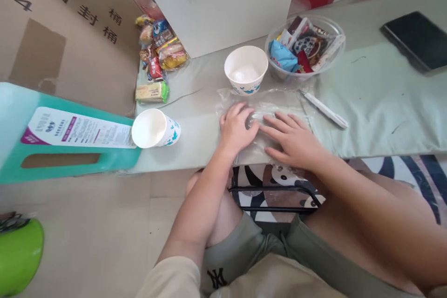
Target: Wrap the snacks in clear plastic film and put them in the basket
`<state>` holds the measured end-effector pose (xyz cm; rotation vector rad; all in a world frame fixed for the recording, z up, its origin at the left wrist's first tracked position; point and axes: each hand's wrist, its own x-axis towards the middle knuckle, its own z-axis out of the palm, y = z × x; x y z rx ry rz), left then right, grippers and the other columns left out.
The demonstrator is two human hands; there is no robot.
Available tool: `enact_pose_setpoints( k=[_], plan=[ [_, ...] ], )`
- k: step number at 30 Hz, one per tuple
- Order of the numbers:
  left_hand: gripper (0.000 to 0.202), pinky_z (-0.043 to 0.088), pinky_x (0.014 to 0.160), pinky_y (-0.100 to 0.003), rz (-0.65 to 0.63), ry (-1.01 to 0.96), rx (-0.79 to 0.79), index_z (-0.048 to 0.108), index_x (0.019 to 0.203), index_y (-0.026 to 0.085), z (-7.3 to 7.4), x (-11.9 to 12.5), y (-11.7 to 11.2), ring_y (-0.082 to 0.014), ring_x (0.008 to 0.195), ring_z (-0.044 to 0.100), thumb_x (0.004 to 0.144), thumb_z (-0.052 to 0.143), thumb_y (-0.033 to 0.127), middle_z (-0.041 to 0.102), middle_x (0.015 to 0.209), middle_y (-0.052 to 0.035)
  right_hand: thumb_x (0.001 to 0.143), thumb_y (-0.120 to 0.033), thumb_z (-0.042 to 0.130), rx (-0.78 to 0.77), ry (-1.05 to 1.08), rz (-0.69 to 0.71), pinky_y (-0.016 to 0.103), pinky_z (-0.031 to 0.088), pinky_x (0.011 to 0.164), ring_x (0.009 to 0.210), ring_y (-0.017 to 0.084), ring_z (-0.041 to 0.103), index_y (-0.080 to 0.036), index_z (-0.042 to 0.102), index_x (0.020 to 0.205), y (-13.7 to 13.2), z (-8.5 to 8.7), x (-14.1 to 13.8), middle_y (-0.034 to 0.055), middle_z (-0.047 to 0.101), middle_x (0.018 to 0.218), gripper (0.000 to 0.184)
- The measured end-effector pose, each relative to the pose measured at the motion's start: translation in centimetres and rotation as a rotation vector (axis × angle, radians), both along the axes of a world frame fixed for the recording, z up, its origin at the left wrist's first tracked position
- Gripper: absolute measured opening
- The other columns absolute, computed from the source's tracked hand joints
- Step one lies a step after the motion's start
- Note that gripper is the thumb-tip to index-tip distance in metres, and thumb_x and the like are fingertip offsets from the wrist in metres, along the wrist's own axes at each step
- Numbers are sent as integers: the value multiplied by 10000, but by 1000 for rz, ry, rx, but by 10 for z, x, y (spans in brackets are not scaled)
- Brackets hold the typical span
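At the near edge of the table [366, 102], a clear plastic bag [272, 100] lies flat under both hands. The right hand [295, 139] is spread open and pressing down, and the left hand [237, 125] sits just beside it with fingers bent onto the film, though whether it pinches cannot be told. The slick film could slide off toward the lap if the pressure eases, and a forward shove could tip the paper bowl [246, 71] at its far edge.

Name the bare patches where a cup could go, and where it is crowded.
Bare: cloth between white pen and dark tablet; strip between tipped paper cup and left hand. Crowded: around paper bowl and snack bowl.
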<state>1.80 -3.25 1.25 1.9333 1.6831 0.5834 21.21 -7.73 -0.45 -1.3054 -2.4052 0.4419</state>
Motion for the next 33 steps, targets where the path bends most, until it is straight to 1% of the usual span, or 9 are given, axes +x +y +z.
enact_pose_setpoints(
  k=[5, 11, 15, 17, 20, 22, 24, 28, 33],
  plan=[
    [405, 255, 1320, -555, -68, -35, 119, 706, 1244, 221, -11, -30, 7, -331, 1594, 338, 841, 697, 185, 487, 1643, -107, 929, -534, 602, -45, -156, -27, 719, 273, 1229, 1553, 468, 355, -255, 546, 1537, 1, -8, 13, 134, 434, 1671, 671],
    [232, 475, 1195, -476, -56, -79, 295, 709, 1107, 221, 6, -63, -8, -262, 1298, 653, 882, 654, 238, 700, 1340, -98, 982, -509, 512, -170, -247, 12, 680, 242, 1261, 1587, 417, 311, -232, 499, 1577, 6, 9, 24, 133, 365, 1710, 656],
    [630, 371, 1257, -594, -492, 127, 67, 672, 1311, 251, 22, -60, -39, -384, 1510, 459, 733, 859, 419, 618, 1499, -116, 986, -457, 508, -180, -177, -24, 677, 297, 1240, 1561, 413, 367, -233, 560, 1520, 11, 11, 32, 128, 438, 1671, 581],
    [752, 310, 1274, -652, -557, 265, -65, 612, 1426, 268, 22, -57, -47, -418, 1581, 339, 730, 877, 377, 510, 1619, -125, 987, -454, 504, -151, -84, -73, 684, 341, 1215, 1533, 423, 411, -222, 611, 1463, 15, 11, 38, 134, 515, 1616, 540],
    [648, 346, 1259, -639, -547, 300, -93, 644, 1386, 237, 18, -58, -45, -407, 1561, 377, 781, 851, 344, 516, 1614, -139, 982, -462, 510, -72, 123, -96, 655, 399, 1199, 1484, 415, 486, -177, 680, 1339, 20, 13, 49, 159, 619, 1511, 488],
    [376, 405, 1232, -599, -555, 228, -53, 741, 1187, 220, 16, -61, -39, -380, 1503, 466, 839, 798, 348, 592, 1541, -133, 982, -438, 516, -38, 247, -48, 617, 438, 1189, 1438, 385, 548, -172, 700, 1260, 22, 16, 53, 162, 677, 1433, 427],
    [118, 457, 1197, -555, -525, 139, 11, 772, 965, 221, 15, -63, -34, -327, 1417, 561, 914, 688, 286, 666, 1442, -108, 971, -375, 535, -37, 305, 37, 591, 466, 1175, 1399, 359, 591, -189, 701, 1216, 23, 19, 57, 147, 710, 1382, 349],
    [152, 556, 1065, -443, -205, -82, 190, 737, 831, 209, 14, -64, -26, -239, 1174, 702, 919, 615, 230, 755, 1215, -93, 906, -244, 562, -47, 338, 215, 559, 438, 1209, 1428, 332, 566, -209, 655, 1272, 22, 27, 61, 136, 669, 1444, 380],
    [144, 593, 768, -281, 113, -284, 211, 698, 819, 198, 11, -56, -20, -159, 803, 738, 912, 621, 275, 785, 832, -27, 850, -451, 748, -42, 302, 255, 630, 374, 1221, 1549, 392, 395, -242, 530, 1467, 10, 27, 48, 164, 465, 1642, 687]
  ],
)
